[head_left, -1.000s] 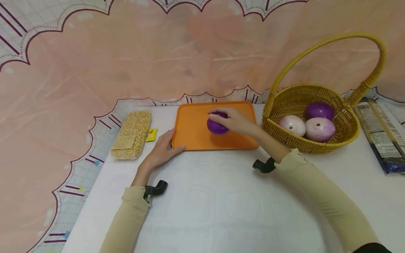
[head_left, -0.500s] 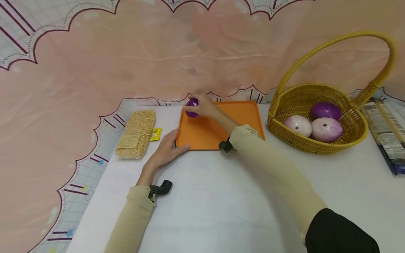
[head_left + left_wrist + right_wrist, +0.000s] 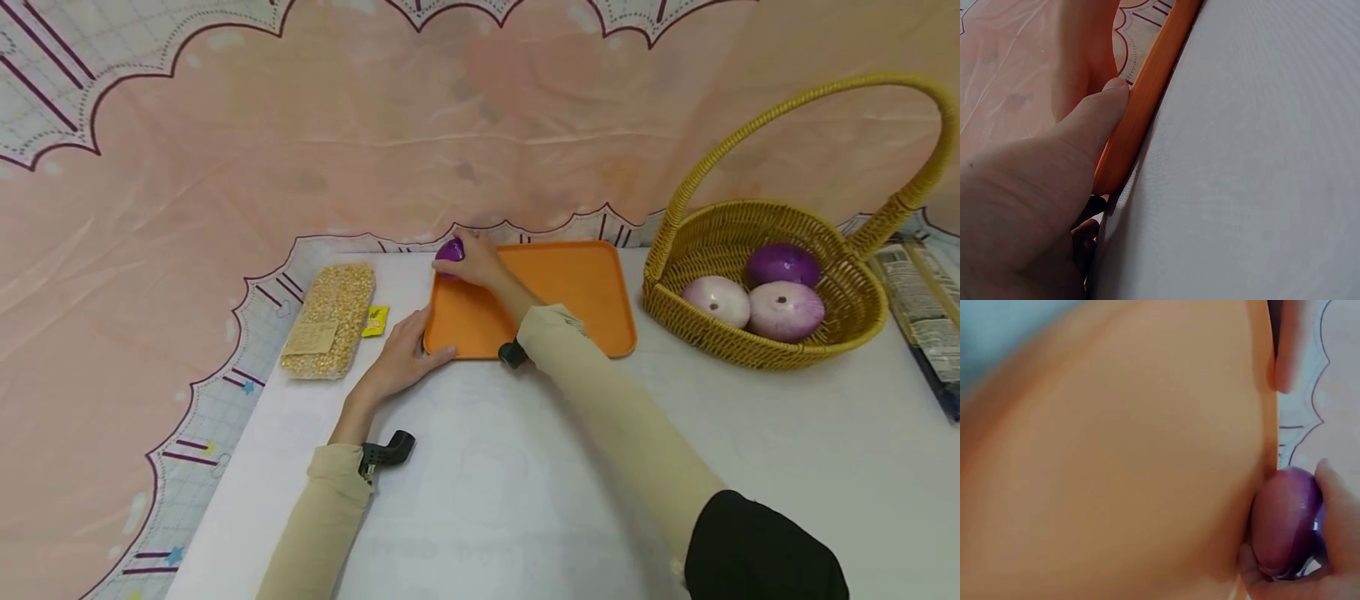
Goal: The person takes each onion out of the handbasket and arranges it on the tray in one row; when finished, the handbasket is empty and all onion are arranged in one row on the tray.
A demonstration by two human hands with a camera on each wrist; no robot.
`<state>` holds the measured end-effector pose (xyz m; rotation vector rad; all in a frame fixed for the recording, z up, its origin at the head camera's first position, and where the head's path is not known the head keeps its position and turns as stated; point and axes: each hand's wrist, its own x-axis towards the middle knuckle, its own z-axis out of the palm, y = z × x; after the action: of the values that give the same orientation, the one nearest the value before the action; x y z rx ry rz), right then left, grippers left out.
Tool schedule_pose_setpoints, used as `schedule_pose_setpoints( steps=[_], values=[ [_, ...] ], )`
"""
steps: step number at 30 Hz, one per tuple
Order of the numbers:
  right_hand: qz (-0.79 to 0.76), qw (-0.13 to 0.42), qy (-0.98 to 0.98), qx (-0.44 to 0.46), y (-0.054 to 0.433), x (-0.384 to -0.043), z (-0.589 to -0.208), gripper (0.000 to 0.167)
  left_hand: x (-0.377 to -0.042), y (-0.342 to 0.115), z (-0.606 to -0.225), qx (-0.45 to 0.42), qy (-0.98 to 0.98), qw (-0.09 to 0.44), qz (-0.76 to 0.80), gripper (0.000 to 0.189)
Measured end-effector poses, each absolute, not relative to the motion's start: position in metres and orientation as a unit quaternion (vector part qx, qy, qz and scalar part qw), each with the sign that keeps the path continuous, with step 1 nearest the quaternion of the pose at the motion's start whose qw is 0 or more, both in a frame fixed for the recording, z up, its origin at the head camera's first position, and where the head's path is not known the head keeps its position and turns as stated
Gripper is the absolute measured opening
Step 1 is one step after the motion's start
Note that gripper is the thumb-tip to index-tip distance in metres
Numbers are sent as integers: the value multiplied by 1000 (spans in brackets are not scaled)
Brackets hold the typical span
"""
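Note:
My right hand (image 3: 480, 260) grips a glossy purple onion (image 3: 450, 250) at the far left corner of the orange tray (image 3: 570, 287). In the right wrist view, thumb and fingers sit around the onion (image 3: 1285, 519), which is right at the tray's edge. My left hand (image 3: 403, 357) holds the tray's near left corner, fingers along its left side and thumb at the front rim. The left wrist view shows that thumb (image 3: 1107, 103) against the orange rim (image 3: 1132, 134), with the other fingers partly hidden below.
A yellow wicker basket (image 3: 765, 357) at the right holds a purple onion (image 3: 783, 265) and two whitish-purple onions (image 3: 786, 311). A bag of corn kernels (image 3: 330, 321) and a small yellow packet (image 3: 375, 321) lie left of the tray. A dark printed package (image 3: 922, 292) lies far right.
My right hand has carried the purple onion from over the tray's middle to its far left corner. The left hand keeps its place at the tray's corner.

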<state>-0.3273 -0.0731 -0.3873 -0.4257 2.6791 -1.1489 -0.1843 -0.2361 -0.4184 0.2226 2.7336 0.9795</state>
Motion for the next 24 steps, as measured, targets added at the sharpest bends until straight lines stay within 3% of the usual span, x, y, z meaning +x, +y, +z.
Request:
schedule_pose_setpoints(
  steps=[10, 24],
  values=[
    [-345, 144, 918, -129, -81, -329, -390, 80, -183, -237, -417, 67, 935, 122, 326, 94],
    [-332, 151, 924, -115, -82, -324, -390, 85, -183, -235, -419, 68, 934, 118, 330, 93]
  ],
)
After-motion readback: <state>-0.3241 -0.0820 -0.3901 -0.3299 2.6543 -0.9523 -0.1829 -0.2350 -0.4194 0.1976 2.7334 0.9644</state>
